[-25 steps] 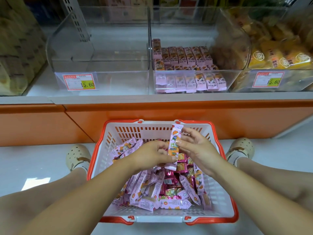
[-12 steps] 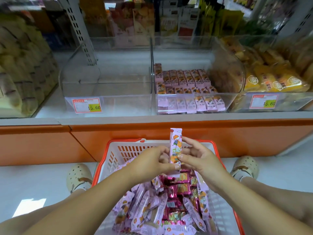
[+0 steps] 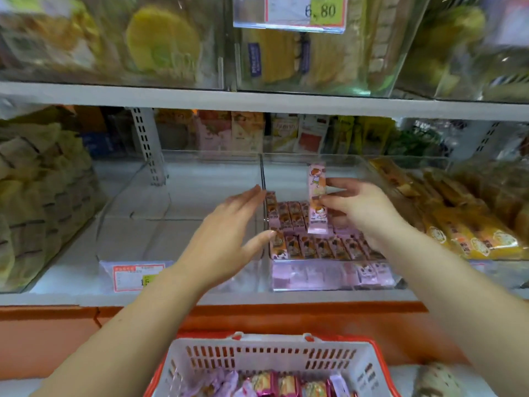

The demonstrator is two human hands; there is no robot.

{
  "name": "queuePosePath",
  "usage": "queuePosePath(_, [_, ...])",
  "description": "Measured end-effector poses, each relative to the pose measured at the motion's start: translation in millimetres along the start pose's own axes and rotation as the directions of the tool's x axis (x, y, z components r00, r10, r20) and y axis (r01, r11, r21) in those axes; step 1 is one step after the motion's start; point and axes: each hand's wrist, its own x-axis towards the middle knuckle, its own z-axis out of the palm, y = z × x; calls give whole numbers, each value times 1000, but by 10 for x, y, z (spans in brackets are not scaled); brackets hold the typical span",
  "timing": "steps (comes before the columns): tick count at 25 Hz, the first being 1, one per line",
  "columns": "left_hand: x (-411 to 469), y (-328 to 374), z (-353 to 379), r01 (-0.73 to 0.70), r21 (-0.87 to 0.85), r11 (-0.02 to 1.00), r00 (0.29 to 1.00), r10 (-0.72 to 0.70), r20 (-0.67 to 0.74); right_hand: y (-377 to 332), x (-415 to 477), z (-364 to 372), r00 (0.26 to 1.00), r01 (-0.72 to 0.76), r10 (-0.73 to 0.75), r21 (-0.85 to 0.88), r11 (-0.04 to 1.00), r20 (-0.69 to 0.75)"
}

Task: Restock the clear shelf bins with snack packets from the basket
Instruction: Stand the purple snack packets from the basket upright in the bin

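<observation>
Reaching up from the basket to the shelf now. Far left: the left clear bin (image 3: 183,224), with a price label (image 3: 137,277) on its front.

My left hand (image 3: 229,239) has let go. Half a second ago both hands had the packet over the basket. Its fingers are now straight and spread and hold nothing, up by the divider (image 3: 262,179) between the two bins. Whether it touches the divider I can't tell, because of motion blur.

The basket (image 3: 269,359) has dropped to the bottom edge of the view, under both arms, with loose packets (image 3: 266,385) left in it.

Right of the divider is the middle bin (image 3: 329,275). It holds rows of pink packets (image 3: 323,247) laid flat in neat lines, with room behind them.

The snack packet (image 3: 317,202) stands upright above those rows and has not been set down. My right hand (image 3: 363,210) alone pinches it, thumb and fingers on its right edge about mid-length.

Far right are the yellow packets (image 3: 481,239) in the next bin, which are not involved.

My read is that the carry from basket to bin is done and the step has flipped from pick to place. Next I judge I tip the packet flat and line it up with a row, with the free left hand likely there to steady or straighten. The main risk is knocking the tidy rows. Plenty remains in the basket, so the task is far from finished.
</observation>
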Motion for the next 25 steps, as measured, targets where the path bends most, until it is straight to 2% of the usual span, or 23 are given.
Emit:
queuePosePath(3, [61, -145, 83, -34, 20, 999, 999, 34, 26, 198, 589, 181, 989, -149, 145, -174, 973, -33])
queuePosePath(5, [65, -177, 89, -58, 30, 998, 998, 58, 20, 316, 849, 329, 985, -171, 173, -283, 944, -20])
queuePosePath(8, [64, -186, 103, -63, 1, 998, 998, 63, 25, 468, 1102, 507, 971, -233, 237, -247, 941, -14])
queuePosePath(11, [64, -211, 131, -48, -34, 998, 998, 49, 28, 563, 1224, 609, 959, -277, 278, -355, 893, -51])
queuePosePath(14, [63, -224, 154, -54, -61, 997, 998, 56, 23, 604, 1246, 642, 961, -267, 277, -373, 889, -28])
queuePosePath(20, [33, -160, 144, 2, -12, 1000, 1000, -1, 30, 534, 1048, 575, 981, -136, 187, -488, 862, 58])
queuePosePath(22, [-72, -48, 140, 12, 39, 999, 995, -8, -96, 377, 802, 463, 998, -56, 58, -519, 853, -13])
queuePosePath(24, [-290, 148, 170, -65, 61, 996, 956, 80, -281, 228, 305, 321, 983, 115, -163, -401, 909, -87])
queuePosePath(25, [-431, 254, 213, -123, 55, 991, 937, 134, -322, 203, -12, 248, 949, 231, -285, -318, 920, -133])
